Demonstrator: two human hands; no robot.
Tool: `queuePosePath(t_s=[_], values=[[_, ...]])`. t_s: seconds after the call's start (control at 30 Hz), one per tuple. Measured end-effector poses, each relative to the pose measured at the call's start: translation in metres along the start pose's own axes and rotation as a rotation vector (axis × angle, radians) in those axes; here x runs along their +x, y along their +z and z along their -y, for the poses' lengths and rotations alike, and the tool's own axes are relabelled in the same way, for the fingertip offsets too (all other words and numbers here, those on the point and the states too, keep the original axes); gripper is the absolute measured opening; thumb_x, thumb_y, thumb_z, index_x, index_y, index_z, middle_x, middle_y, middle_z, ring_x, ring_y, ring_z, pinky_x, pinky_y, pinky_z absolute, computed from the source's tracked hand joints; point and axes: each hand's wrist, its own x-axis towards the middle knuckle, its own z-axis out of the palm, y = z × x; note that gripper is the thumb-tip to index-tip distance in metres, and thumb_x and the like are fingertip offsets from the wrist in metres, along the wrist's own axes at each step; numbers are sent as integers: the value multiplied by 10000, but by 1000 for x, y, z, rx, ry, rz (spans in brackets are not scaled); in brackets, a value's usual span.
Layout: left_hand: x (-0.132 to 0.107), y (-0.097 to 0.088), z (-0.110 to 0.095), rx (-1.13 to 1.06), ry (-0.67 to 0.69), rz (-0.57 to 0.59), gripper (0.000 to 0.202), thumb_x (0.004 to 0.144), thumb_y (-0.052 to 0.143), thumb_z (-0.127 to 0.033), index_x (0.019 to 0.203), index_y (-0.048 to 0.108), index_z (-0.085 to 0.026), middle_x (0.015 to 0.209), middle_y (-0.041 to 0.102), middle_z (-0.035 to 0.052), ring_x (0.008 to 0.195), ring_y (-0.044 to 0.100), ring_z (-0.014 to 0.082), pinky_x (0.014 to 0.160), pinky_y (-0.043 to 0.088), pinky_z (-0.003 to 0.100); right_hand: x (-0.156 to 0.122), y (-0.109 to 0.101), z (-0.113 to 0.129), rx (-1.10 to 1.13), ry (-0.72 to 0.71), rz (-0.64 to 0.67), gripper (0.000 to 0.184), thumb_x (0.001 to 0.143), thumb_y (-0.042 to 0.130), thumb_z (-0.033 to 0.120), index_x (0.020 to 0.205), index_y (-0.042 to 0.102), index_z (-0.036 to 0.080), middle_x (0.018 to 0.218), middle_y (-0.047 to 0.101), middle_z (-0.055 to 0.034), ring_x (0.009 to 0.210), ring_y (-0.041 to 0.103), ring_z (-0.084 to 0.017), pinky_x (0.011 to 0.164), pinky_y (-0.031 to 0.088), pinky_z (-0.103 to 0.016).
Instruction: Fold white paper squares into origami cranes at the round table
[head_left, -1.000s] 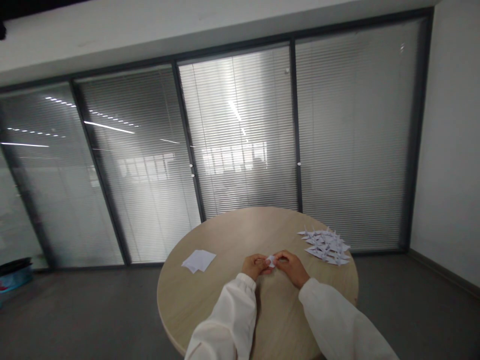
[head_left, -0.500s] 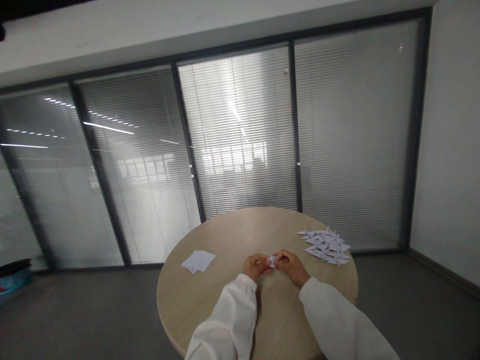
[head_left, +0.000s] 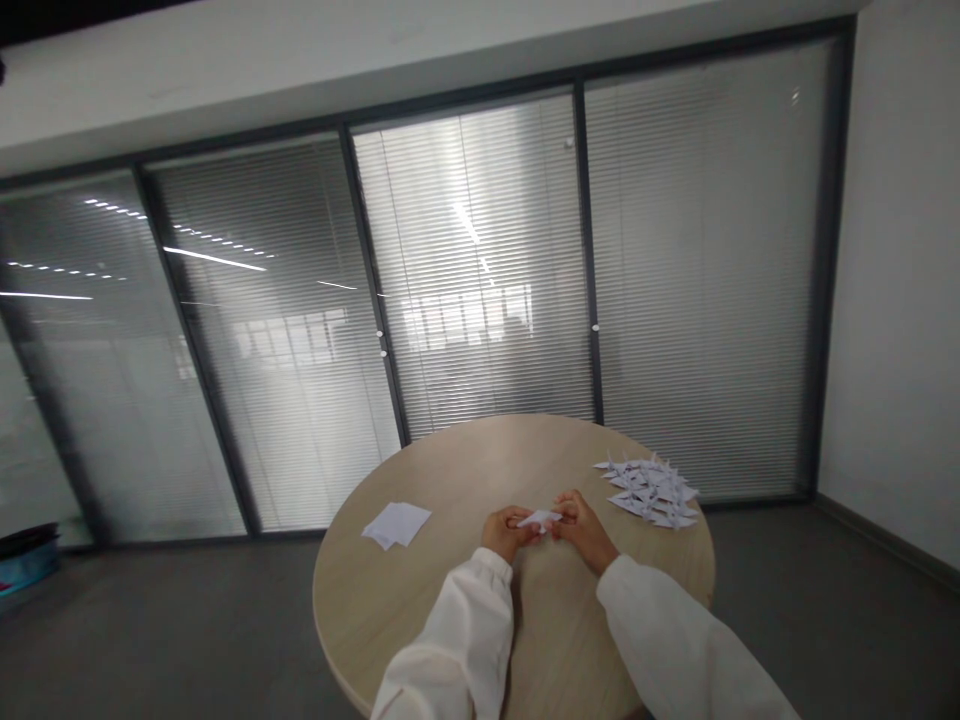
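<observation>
A small folded white paper piece (head_left: 540, 518) is held between both hands over the round wooden table (head_left: 420, 590). My left hand (head_left: 504, 533) pinches its left end, fingers curled. My right hand (head_left: 583, 528) pinches its right end in the same way. Both arms wear white sleeves. A pile of several folded white paper cranes (head_left: 651, 492) lies to the right of my right hand. A small stack of flat white paper sheets (head_left: 397, 523) lies to the left of my left hand.
Behind the table runs a glass wall with shut blinds and dark frames (head_left: 367, 290). Grey floor surrounds the table. A dark bin with a blue part (head_left: 26, 556) stands at the far left. A white wall (head_left: 900, 300) is at the right.
The paper piece between my hands now looks longer and flatter, drawn out sideways. My hands stay at the same spot on the table.
</observation>
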Motion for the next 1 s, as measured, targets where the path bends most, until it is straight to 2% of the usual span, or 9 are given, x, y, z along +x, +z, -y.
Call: queuePosePath(t_s=[0.1, 0.47, 0.77, 1.0], values=[[0, 1, 0, -2, 7, -6, 487, 299, 793, -355, 676, 592, -122, 591, 656, 32, 555, 619, 177, 609, 503, 305, -1, 0, 2, -36, 13, 19, 453, 582, 680, 377, 890, 395, 204, 632, 579, 27, 534, 548, -138, 521, 421, -251], [-2, 1, -3, 85, 1, -30, 404, 376, 784, -307, 680, 575, -143, 563, 641, 9, 536, 612, 163, 592, 501, 292, 0, -4, -2, -130, 25, -11, 441, 578, 671, 409, 886, 424, 213, 589, 570, 48, 523, 547, -145, 502, 400, -238], [-3, 1, -1, 144, 42, -51, 315, 440, 756, -250, 674, 574, -144, 514, 618, -8, 486, 587, 140, 548, 495, 269, 0, 0, -7, -131, 17, 7, 545, 555, 706, 341, 985, 397, 211, 612, 556, 54, 548, 546, -139, 519, 402, -230], [1, -2, 4, 188, 74, -77, 277, 457, 743, -241, 668, 589, -151, 524, 618, -12, 484, 580, 135, 514, 489, 249, -1, 0, -7, -144, 6, 11, 499, 578, 690, 295, 982, 409, 211, 597, 537, 62, 540, 532, -129, 512, 395, -220]])
